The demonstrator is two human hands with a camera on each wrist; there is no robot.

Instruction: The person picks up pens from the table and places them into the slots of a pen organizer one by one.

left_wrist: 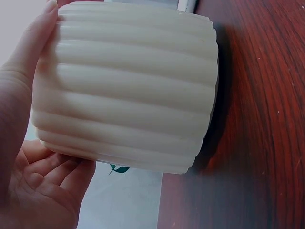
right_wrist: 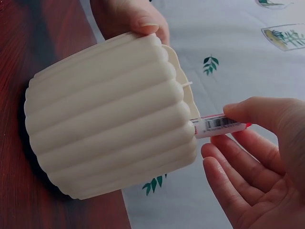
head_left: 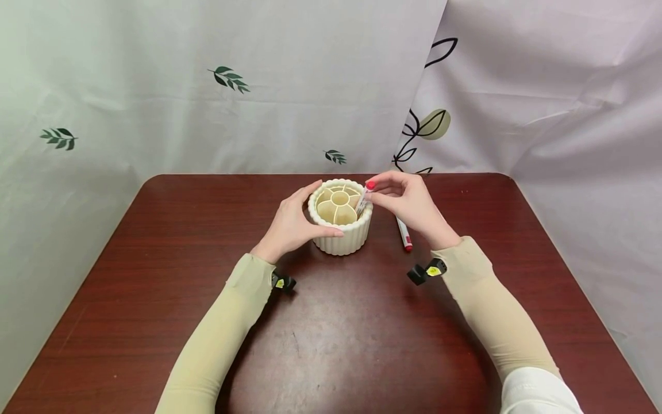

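Observation:
A cream pen holder [head_left: 341,240] with a scalloped rim and ribbed sides stands on the table; inside, dividers form petal-like compartments around a round centre. My left hand [head_left: 291,224] grips it from the left, thumb along the near side and fingers on the far side. In the right wrist view, my right hand [right_wrist: 267,160] pinches a white marker [right_wrist: 217,125] with a red end between thumb and fingers. The marker's lower part is inside the holder at its right side, hidden by the wall. Another white marker [head_left: 403,233] with a red end lies on the table beneath my right hand.
The dark red wooden table [head_left: 341,339] has rounded far corners. A pale curtain [head_left: 289,126] with leaf prints hangs right behind its far edge. Each wrist carries a small black camera [head_left: 418,274] close over the tabletop.

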